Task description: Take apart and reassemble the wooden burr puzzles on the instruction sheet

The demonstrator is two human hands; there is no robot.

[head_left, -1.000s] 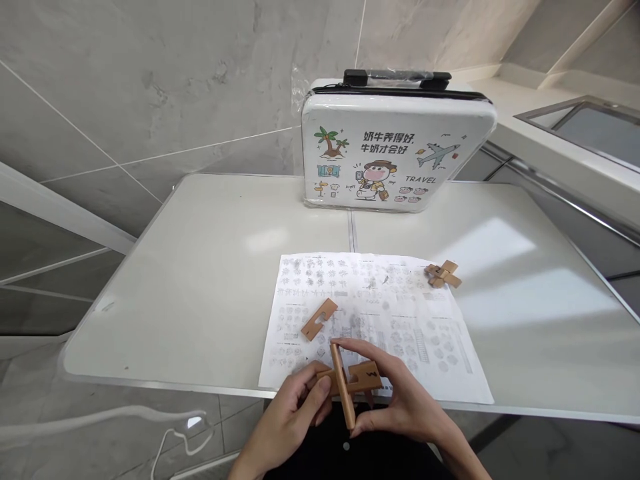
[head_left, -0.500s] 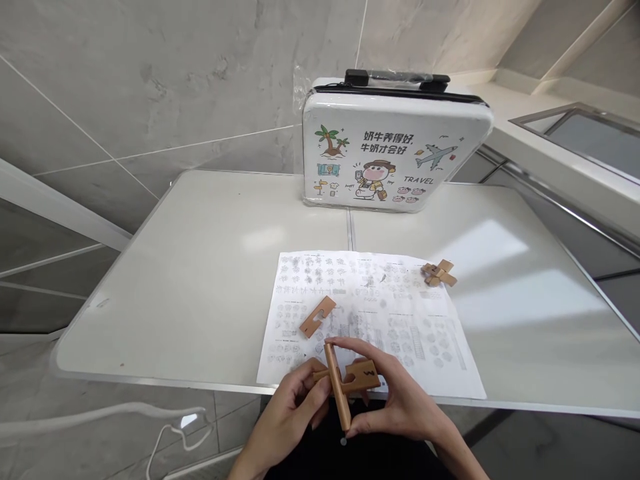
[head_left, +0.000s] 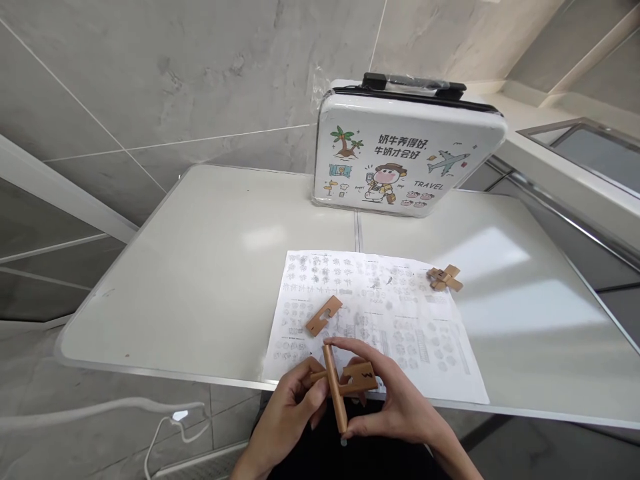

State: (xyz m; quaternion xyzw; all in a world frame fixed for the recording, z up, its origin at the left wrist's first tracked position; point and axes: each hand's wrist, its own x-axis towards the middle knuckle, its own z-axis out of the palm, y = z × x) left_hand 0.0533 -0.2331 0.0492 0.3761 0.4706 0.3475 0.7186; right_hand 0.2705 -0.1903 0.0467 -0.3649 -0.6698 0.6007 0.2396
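Both my hands hold interlocked wooden puzzle pieces [head_left: 361, 378] just over the table's front edge. My left hand [head_left: 295, 407] pinches their left side between thumb and fingers. My right hand [head_left: 395, 393] spans a long upright piece, fingertips at its top end and thumb at its bottom. A notched piece marked with a dark numeral crosses it and points right. Beyond my hands, a loose notched wooden piece [head_left: 316, 325] lies on the printed instruction sheet [head_left: 410, 320]. A small assembled wooden puzzle [head_left: 445, 277] rests at the sheet's upper right edge.
A white cartoon-printed case [head_left: 407, 147] with a black handle stands upright at the back of the white folding table [head_left: 200, 267]. A grey tiled wall [head_left: 200, 80] rises behind it. A white cable [head_left: 170, 413] hangs at the lower left.
The view has shifted slightly, so the table things appear a little further right. My hands keep their grip on the puzzle pieces, and the crossing piece sits slightly differently against the upright one.
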